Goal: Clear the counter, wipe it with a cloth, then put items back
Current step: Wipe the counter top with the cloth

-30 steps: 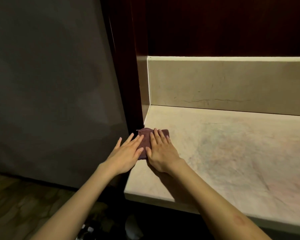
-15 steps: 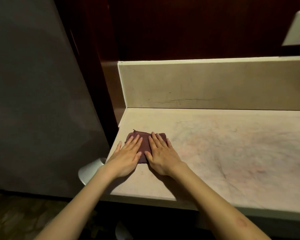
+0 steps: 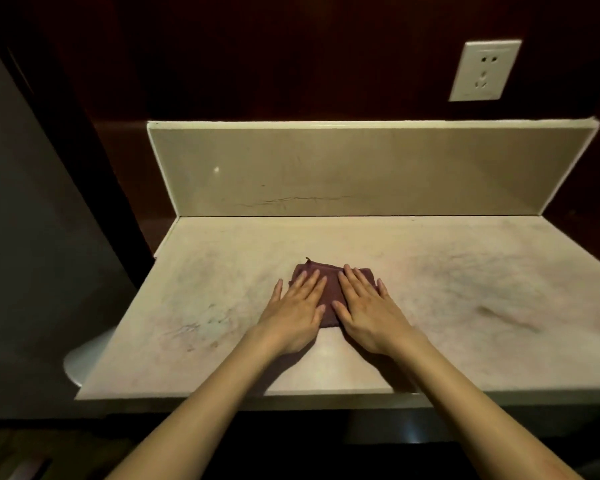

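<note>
Both palms flat, fingers straight: left hand (image 3: 297,315) and right hand (image 3: 368,311) press side by side on the folded maroon cloth (image 3: 330,292). Its long side runs left to right, parallel to the backsplash (image 3: 361,168). It lies mid-counter (image 3: 194,292) on pale streaked stone, mostly under the fingers. Dark wood wall, white socket (image 3: 484,71) upper right.

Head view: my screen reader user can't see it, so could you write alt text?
Both hands, left hand and right hand, press flat side by side on a folded maroon cloth on a pale stone counter. Behind it rises a beige backsplash, with a white wall socket above on dark wood panelling.
</note>
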`<state>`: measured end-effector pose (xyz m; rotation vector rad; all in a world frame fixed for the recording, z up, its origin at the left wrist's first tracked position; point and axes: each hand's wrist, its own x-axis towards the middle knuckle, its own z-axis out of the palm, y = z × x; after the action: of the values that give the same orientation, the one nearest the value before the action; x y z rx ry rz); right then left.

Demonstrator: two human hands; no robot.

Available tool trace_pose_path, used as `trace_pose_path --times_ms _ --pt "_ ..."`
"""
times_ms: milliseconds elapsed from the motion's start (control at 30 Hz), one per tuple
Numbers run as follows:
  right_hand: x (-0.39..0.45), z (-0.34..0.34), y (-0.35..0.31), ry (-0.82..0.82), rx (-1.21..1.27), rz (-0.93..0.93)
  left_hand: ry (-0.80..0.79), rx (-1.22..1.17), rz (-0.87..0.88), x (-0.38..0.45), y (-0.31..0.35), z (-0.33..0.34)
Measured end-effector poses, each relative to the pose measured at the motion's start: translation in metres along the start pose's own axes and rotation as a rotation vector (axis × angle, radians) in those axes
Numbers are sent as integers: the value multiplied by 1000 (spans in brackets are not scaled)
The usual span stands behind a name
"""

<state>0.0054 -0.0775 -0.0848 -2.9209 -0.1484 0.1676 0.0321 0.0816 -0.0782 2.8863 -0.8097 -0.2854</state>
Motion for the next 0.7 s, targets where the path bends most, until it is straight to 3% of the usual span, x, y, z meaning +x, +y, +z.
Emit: trace_pose_path --times_ms 167,367,700 --pt "-23 -6 37 0 -12 109 -34 6 94 18 39 3" --pt "-24 -5 31 5 3 142 -42 16 118 18 35 2" --pt "-11 13 -68 12 7 57 -21 -30 65 -39 -54 -3"
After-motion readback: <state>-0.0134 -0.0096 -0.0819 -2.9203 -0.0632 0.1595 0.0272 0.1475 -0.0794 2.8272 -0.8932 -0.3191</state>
